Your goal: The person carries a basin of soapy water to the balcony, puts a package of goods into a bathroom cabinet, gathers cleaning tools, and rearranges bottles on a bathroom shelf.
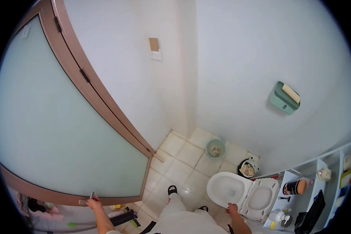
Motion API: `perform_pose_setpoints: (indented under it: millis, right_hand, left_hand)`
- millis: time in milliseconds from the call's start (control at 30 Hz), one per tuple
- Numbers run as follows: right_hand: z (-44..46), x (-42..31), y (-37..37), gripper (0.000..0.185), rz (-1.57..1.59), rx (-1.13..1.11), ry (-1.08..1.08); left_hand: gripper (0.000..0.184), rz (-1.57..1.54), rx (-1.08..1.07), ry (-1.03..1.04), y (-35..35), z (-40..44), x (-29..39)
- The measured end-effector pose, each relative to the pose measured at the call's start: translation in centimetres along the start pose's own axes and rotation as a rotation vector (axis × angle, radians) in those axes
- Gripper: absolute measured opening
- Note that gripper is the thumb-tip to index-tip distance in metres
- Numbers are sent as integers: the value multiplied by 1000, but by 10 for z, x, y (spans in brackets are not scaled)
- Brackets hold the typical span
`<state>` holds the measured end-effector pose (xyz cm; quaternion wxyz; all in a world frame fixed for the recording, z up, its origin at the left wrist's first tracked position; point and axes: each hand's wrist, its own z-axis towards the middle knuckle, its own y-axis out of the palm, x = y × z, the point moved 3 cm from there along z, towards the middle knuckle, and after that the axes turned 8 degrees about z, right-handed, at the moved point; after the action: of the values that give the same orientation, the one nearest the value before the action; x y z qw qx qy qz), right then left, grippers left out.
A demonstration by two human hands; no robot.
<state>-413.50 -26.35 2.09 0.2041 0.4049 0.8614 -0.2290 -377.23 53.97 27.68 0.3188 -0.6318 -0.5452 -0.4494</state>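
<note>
From where I stood, the frosted-glass door (72,128) filled one side of the bathroom, and the person's left hand (94,202) was at its outer edge, fingers closed around the door handle (91,196). That edge met no jamb in view, so I judged the door unlatched, with closing not completed. The right hand (232,209) hung low by the near side of the toilet bowl (212,190), its fingers loosely curled; I couldn't tell whether they touched the rim or pinched anything. The toilet lid (261,199) was already up, tipped back toward the shelf unit (281,177).

As for containers, a pale bucket (210,156) stood on the tiled floor (178,153), near its far edge by the wall, with some small pale stuff at the bottom that I couldn't name. Just along that same edge, next to the toilet, an animal-faced bin (255,161) held crumpled paper (246,170). A green tissue box (283,102) was fixed to the wall above, a cream-coloured piece (291,93) lying across its top. On the shelf unit, toward the toilet side, sat an orange-lidded jar (294,187), its contents hidden, and, nearer the close end, a clear pump bottle (278,215).
</note>
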Motion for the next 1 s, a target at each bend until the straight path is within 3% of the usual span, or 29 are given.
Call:
perform_pose_setpoints:
  millis: [67,167,367,433,500,533,567,633,667,733,800,900,1000]
  right_hand:
    - [-20,-20,32,38,-13,-44,28]
    - [-28,-43,81,33,-46,-12,-37]
    - [-40,-130,208,30,-256,-184,-52]
    - [-29,-168,262,29,-370,-228,-102]
    - [-37,-233,320,29,-660,-292,-369]
    - [-32,-265,350,29,-806,-158,-924]
    - [-79,-327,381,39,-787,-291,-678]
    - [-63,-403,437,37,-741,-283,-965]
    - [-147,-459,454,34,-541,-311,-1065]
    - [-196,-548,495,39,-619,-359,-1200]
    - [-253,-627,529,41,-691,-305,-1512]
    - [-319,-734,574,46,-562,-154,-2053]
    - [-382,-814,614,48,-589,96,-2390]
  left_hand:
    - [26,3,176,0,16,12,13]
    - [22,90,247,8,43,22,30]
    - [30,62,329,55,75,75,44]
    - [32,127,355,-18,81,98,45]
    - [33,145,412,-45,94,107,49]
    - [33,130,457,-35,102,103,56]
    - [33,115,505,-26,108,102,57]
    - [32,121,381,-3,118,147,45]
    - [32,122,331,16,112,166,45]
    - [27,99,349,20,125,152,57]
    - [25,126,313,63,129,175,52]
    - [25,82,246,-47,110,232,34]
    - [31,12,-57,50,145,177,48]
